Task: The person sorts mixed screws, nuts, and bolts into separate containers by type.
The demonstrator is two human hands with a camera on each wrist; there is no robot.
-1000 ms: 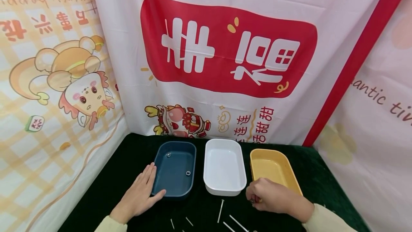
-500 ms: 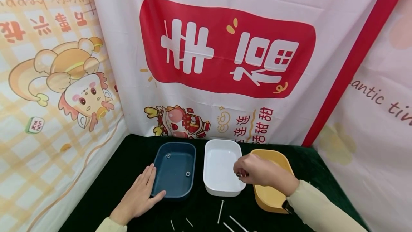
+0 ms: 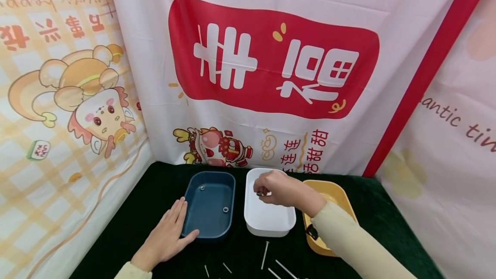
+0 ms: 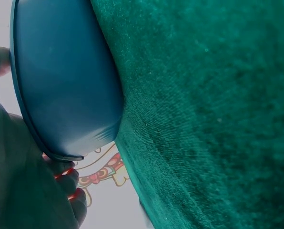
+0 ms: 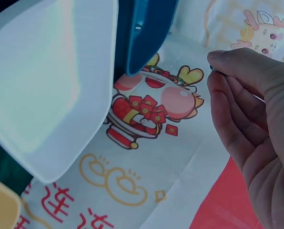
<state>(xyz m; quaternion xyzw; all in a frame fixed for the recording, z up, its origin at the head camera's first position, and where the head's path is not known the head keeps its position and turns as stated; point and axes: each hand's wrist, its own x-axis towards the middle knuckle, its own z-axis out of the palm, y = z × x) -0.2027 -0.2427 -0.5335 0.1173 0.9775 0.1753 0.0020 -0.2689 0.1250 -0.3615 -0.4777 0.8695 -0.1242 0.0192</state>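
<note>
My right hand (image 3: 277, 188) is over the white tray (image 3: 269, 223), thumb and index finger pinching a small metal nut (image 3: 260, 193). Most of that nut is hidden by the fingertips; only a tiny bit shows in the right wrist view, between thumb (image 5: 223, 56) and finger. My left hand (image 3: 164, 234) rests against the left side of the blue tray (image 3: 209, 223), fingers straight along its rim and thumb at the near corner. Inside the blue tray lie two metal nuts, one toward the back (image 3: 202, 188) and one nearer the right wall (image 3: 225, 209).
A yellow tray (image 3: 321, 244) stands on the right, partly under my right forearm. Several screws lie on the dark green cloth (image 3: 232, 249) in front of the trays, among them a long screw (image 3: 265, 255). A printed curtain (image 3: 271, 141) closes off the back.
My right hand has risen from the yellow tray's near left side and moved left over the white tray, carrying the nut. The left hand stays at the blue tray.
</note>
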